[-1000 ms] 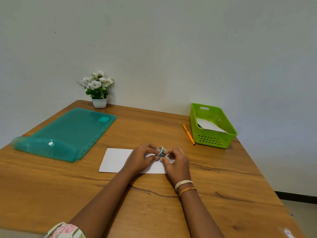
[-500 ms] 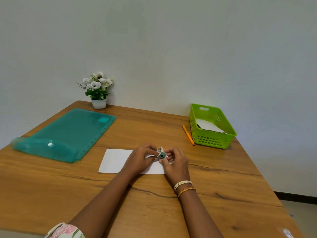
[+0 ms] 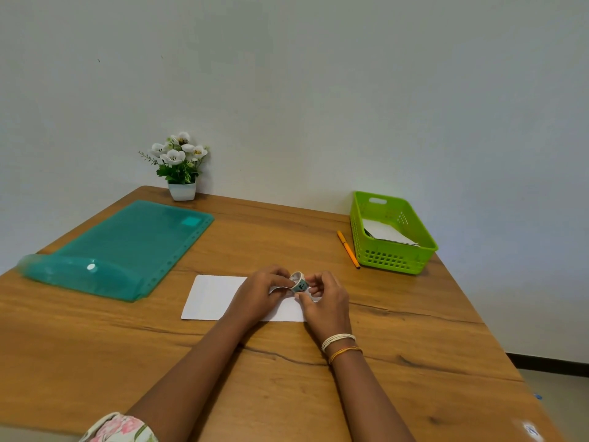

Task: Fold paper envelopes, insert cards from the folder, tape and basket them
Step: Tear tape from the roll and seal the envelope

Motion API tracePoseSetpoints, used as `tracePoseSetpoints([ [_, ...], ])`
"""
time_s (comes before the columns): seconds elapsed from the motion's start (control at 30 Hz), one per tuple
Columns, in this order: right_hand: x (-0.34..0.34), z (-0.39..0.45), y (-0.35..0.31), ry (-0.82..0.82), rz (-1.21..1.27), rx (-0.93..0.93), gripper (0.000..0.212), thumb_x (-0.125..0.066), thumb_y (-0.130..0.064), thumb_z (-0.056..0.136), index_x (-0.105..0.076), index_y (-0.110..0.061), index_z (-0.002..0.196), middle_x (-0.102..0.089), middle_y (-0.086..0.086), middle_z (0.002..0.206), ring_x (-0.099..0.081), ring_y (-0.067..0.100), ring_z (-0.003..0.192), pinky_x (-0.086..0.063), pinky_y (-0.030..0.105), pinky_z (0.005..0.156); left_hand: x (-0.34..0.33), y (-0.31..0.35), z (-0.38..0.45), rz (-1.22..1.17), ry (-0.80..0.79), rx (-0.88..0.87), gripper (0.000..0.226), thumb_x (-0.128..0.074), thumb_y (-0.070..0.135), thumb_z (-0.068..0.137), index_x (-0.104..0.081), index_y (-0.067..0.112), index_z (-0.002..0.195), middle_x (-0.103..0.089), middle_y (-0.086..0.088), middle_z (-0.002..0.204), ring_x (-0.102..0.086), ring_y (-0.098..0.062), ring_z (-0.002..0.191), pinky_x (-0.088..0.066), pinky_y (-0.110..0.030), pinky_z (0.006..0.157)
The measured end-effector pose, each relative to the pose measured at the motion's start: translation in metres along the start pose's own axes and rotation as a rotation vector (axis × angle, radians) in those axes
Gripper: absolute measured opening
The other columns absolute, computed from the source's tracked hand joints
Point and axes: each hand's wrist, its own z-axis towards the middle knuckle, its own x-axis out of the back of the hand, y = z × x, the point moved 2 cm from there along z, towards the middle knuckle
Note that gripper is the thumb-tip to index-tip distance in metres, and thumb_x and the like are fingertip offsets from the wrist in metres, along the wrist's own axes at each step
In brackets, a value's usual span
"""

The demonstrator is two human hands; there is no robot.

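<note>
Here, seen from the head camera only. Worked with both hands over a white folded paper envelope (image 3: 213, 296) lying flat on the wooden surface (image 3: 95, 352), near the front middle. Held a small roll of tape (image 3: 298, 282) just above the envelope's right part: pinched by the left hand (image 3: 258, 293) from its left side, fingers curled round the roll, and by the right hand (image 3: 325, 299) from its right side, fingertips (image 3: 310, 280) bent in against the roll's edge. Could not tell whether a free end of tape was lifted, too small to see. Wore white and orange bangles (image 3: 339, 344) on the right wrist, and a flowered sleeve (image 3: 119, 429) at the left elbow.

Farther back on the left, lay a teal translucent folder (image 3: 127, 247) with its rounded flap toward the near edge, well apart from the envelope. Behind the folder, against the wall, stood a white pot of white flowers (image 3: 180, 169), upright. At the right rear, sat a lime-green basket (image 3: 395, 260) with white paper (image 3: 387, 234) resting tilted inside it. Just beside the basket's left wall, lay an orange pen (image 3: 348, 249) on the surface, apart from the basket and pointing toward the near side.
</note>
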Motion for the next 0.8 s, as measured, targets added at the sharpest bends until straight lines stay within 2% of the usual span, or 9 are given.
tracePoseSetpoints([
  [0.23, 0.0004, -0.0014, -0.0012, 0.002, -0.016, -0.014, 0.037, -0.080, -0.007, 0.066, -0.056, -0.021, 0.090, -0.057, -0.005, 0.088, -0.053, 0.006, 0.076, -0.048, 0.018, 0.066, -0.0003, 0.0017, -0.0007, 0.035, -0.002, -0.007, 0.020, -0.069, 0.012, 0.085, -0.075, 0.018, 0.104, -0.064, 0.006, 0.111, -0.060, -0.011, 0.097, -0.052, -0.032, 0.079],
  [0.43, -0.0027, -0.0028, -0.0021, -0.013, -0.017, -0.009, 0.026, -0.074, -0.004, 0.071, -0.058, -0.019, 0.085, -0.062, -0.005, 0.083, -0.058, 0.007, 0.074, -0.052, 0.027, 0.066, 0.0009, 0.0014, -0.0009, 0.004, 0.004, -0.006, 0.020, -0.068, 0.012, 0.086, -0.076, 0.018, 0.103, -0.065, 0.008, 0.109, -0.060, -0.008, 0.096, -0.052, -0.032, 0.079],
  [0.6, -0.0011, -0.0030, -0.0032, 0.036, -0.036, -0.023, 0.032, -0.078, -0.007, 0.066, -0.058, -0.019, 0.089, -0.058, -0.004, 0.088, -0.053, 0.009, 0.076, -0.049, 0.022, 0.067, 0.0009, 0.0019, -0.0004, -0.009, 0.005, 0.018, 0.023, -0.068, 0.009, 0.085, -0.075, 0.016, 0.106, -0.066, 0.006, 0.111, -0.060, -0.009, 0.097, -0.053, -0.031, 0.081],
  [0.8, -0.0040, -0.0031, -0.0043, 0.008, -0.021, -0.045, 0.027, -0.076, -0.005, 0.069, -0.059, -0.020, 0.082, -0.062, -0.005, 0.080, -0.059, 0.006, 0.070, -0.054, 0.028, 0.065, 0.0008, 0.0006, 0.0000, -0.014, -0.006, 0.028, 0.023, -0.068, 0.009, 0.085, -0.074, 0.015, 0.106, -0.067, 0.004, 0.113, -0.061, -0.011, 0.100, -0.053, -0.034, 0.085],
])
